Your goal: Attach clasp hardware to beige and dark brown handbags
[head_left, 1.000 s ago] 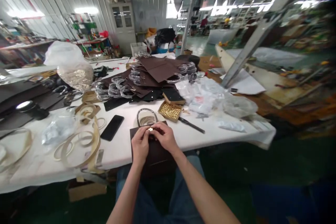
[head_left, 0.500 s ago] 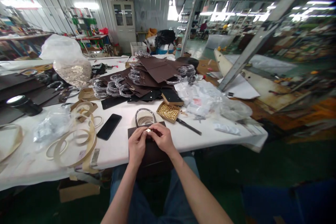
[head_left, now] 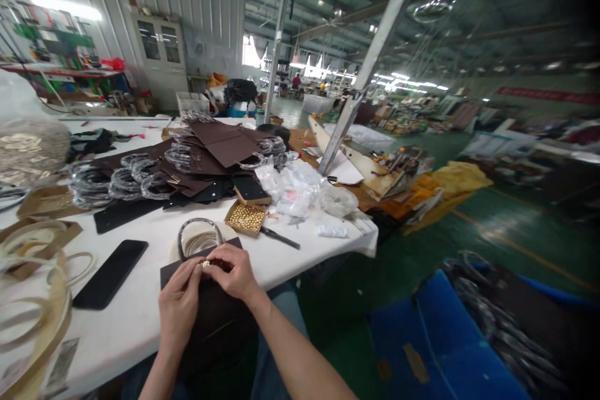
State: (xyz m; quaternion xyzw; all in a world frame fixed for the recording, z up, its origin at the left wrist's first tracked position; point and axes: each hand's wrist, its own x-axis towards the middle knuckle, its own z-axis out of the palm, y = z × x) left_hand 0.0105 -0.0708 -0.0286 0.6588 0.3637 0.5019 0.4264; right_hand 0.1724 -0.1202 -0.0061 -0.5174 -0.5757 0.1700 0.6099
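The left hand [head_left: 180,301] and right hand [head_left: 235,272] pinched a small gold piece [head_left: 205,263] between their fingertips over the brown panel [head_left: 220,309], near its far edge, neither clearly nearer; the panel's handle [head_left: 199,221] arched beyond.

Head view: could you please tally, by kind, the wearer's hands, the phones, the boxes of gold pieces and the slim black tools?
Left hand and right hand: 2
Phone: 1
Box of gold pieces: 1
Slim black tool: 1
Total: 5

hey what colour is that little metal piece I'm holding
The little metal piece is gold-coloured; the head view shows it best.
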